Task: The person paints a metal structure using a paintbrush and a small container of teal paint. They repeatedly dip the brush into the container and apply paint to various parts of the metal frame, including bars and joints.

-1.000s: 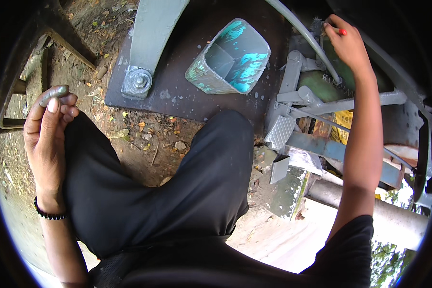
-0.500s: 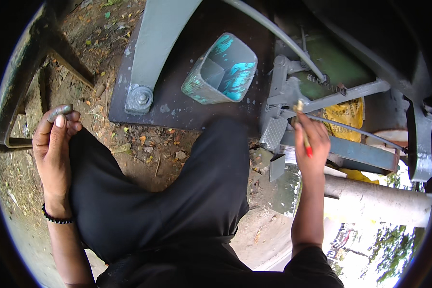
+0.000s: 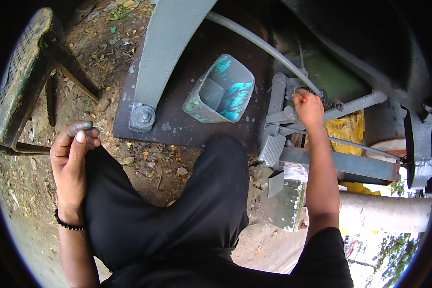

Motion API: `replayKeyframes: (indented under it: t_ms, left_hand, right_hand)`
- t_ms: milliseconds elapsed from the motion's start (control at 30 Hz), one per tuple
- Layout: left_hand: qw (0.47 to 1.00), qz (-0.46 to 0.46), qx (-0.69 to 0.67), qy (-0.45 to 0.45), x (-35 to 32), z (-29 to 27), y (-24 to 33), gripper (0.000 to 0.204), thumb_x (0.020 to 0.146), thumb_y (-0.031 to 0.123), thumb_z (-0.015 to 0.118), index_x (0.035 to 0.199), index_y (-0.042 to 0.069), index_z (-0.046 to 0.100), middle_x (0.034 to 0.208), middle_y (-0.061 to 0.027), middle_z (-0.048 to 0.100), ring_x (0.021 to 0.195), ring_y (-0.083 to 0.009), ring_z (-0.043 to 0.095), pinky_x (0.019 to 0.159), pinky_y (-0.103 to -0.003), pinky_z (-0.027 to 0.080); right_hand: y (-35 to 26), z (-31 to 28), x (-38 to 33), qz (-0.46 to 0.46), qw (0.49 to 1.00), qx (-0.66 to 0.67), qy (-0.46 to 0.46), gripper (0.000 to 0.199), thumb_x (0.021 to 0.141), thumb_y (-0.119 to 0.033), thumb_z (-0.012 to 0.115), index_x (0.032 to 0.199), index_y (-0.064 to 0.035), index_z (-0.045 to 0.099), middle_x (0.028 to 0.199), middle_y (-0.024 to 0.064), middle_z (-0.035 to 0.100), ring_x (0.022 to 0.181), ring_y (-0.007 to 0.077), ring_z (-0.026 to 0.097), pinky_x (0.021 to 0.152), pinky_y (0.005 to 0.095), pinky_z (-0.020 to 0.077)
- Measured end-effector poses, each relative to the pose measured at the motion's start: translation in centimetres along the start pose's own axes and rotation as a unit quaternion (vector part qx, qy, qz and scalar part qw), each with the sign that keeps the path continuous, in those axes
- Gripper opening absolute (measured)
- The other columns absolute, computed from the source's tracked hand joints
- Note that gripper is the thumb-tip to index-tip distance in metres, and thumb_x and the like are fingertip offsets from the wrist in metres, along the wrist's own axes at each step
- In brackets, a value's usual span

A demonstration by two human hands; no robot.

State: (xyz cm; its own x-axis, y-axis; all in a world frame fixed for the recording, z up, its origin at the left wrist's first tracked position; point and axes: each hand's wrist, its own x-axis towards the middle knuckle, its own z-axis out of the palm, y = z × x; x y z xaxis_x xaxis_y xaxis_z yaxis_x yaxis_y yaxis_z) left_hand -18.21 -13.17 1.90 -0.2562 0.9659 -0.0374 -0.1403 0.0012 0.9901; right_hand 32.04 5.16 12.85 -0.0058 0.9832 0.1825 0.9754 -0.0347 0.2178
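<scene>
Behind the hands, leafy ground (image 3: 149,174) borders a dark board (image 3: 177,135). On it a square container (image 3: 195,108) rests, leftward of the right hand (image 3: 310,109). This nearer hand, forearm stretched forward, pinches a red-ended tool (image 3: 303,100), foreshortened, close by grey linkage (image 3: 276,95). The left hand (image 3: 72,153) presses thumb to forefinger.

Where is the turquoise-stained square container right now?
In the head view, the container is above centre, on the dark sheet, between the broad grey metal leg on its left and the right hand on its right.
</scene>
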Motion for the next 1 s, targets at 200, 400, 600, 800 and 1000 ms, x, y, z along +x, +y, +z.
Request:
replayKeyframes:
  t_ms: [200, 400, 600, 800, 1000]
  left_hand:
    - [1.0, -0.007, -0.013, -0.006, 0.2, 0.9, 0.4, 0.025, 0.104, 0.018, 0.057, 0.12, 0.0, 0.066, 0.103, -0.0079, 0.071, 0.09, -0.0111, 0.062, 0.087, -0.028, 0.051]
    - [0.999, -0.007, -0.038, 0.002, 0.0, 0.5, 0.0, 0.026, 0.105, 0.018, 0.057, 0.122, 0.0, 0.065, 0.104, -0.0081, 0.07, 0.09, -0.0114, 0.063, 0.087, -0.029, 0.052]
    - [1.0, -0.002, -0.029, -0.003, 0.3, 0.4, -0.2, 0.026, 0.105, 0.017, 0.056, 0.122, -0.001, 0.065, 0.104, -0.0084, 0.07, 0.09, -0.0115, 0.062, 0.088, -0.029, 0.052]
    - [0.999, -0.007, -0.042, -0.002, 0.1, 0.2, 0.1, 0.025, 0.105, 0.016, 0.056, 0.121, -0.001, 0.065, 0.104, -0.0084, 0.07, 0.09, -0.0113, 0.062, 0.087, -0.028, 0.051]
    - [1.0, -0.003, -0.031, -0.006, 0.1, 0.4, 0.1, 0.026, 0.105, 0.017, 0.057, 0.121, -0.001, 0.065, 0.104, -0.008, 0.07, 0.089, -0.0114, 0.062, 0.087, -0.028, 0.051]
  right_hand:
    - [0.7, 1.2, 2.2, 0.008, 0.998, 0.057, 0.009, 0.026, 0.09, -0.024, 0.067, 0.109, -0.0088, 0.076, 0.098, 0.0243, 0.071, 0.099, 0.042, 0.068, 0.089, 0.0476, 0.0531]
    - [1.2, 3.1, 0.0, -0.004, 0.984, 0.115, 0.134, 0.029, 0.092, -0.023, 0.068, 0.117, -0.0078, 0.074, 0.102, 0.0229, 0.071, 0.098, 0.0403, 0.069, 0.088, 0.0435, 0.0539]
    - [0.9, 2.5, -0.2, 0.025, 0.993, 0.067, 0.095, 0.029, 0.092, -0.027, 0.068, 0.117, -0.0119, 0.074, 0.102, 0.0219, 0.071, 0.098, 0.0408, 0.068, 0.088, 0.0444, 0.0538]
    - [1.4, 0.6, 0.8, 0.001, 0.998, 0.036, -0.051, 0.029, 0.09, -0.029, 0.068, 0.111, -0.0108, 0.075, 0.098, 0.021, 0.072, 0.097, 0.0401, 0.069, 0.088, 0.0447, 0.0539]
    - [2.6, 0.8, 0.8, -0.006, 0.997, 0.055, -0.045, 0.03, 0.09, -0.028, 0.068, 0.11, -0.0067, 0.075, 0.097, 0.0217, 0.073, 0.097, 0.0388, 0.07, 0.088, 0.0432, 0.0543]
